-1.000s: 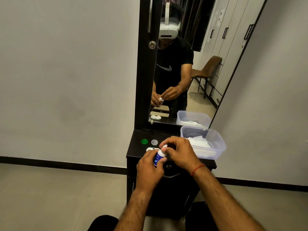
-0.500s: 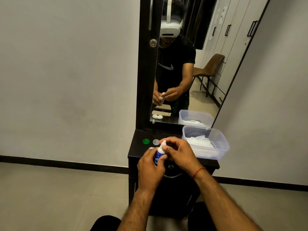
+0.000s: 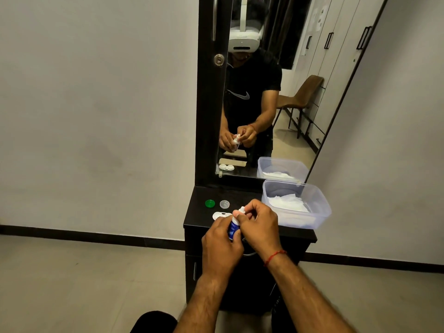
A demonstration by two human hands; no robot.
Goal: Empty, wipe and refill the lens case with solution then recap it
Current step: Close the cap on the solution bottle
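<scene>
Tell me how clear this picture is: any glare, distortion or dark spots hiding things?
Head view: dim, even room light; no glare, even on the mirror. Wide-angle bending curves the floor skirting. The black cabinet top swallows detail; the lens case stays partly hidden behind the left hand. The solution bottle label is unreadable.

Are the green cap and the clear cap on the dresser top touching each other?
Apart. The head view shows a strip of dark dresser top between the green cap and the clear cap.
</scene>
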